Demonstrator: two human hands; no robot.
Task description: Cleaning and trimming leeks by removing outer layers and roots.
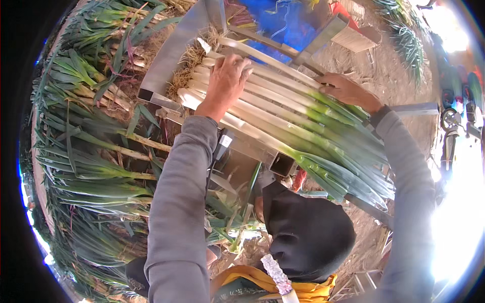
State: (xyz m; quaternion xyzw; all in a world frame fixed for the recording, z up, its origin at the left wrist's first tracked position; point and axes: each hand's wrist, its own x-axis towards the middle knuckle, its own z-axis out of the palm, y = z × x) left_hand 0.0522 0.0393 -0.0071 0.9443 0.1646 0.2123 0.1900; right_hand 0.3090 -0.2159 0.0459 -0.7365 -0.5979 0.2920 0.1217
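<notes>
A row of leeks [273,115] lies side by side across a metal rack, white shafts to the left and green leaves to the right. Their stringy roots [183,70] gather against an upright sheet-metal plate [169,48]. My left hand [226,83] bends over the white shafts close to the roots, its fingers curled around a leek and partly hidden. Farther right, my right hand [348,92] grips the far side of the row where white turns to green, with its fingertips on the outermost leek.
Heaps of leeks [101,166] cover the ground at left. Below the rack is a person in a black hood [310,232]. A burning cigarette [277,275] juts in at the lower edge. Blue sheeting [283,22] and a metal bar [323,38] lie beyond the rack.
</notes>
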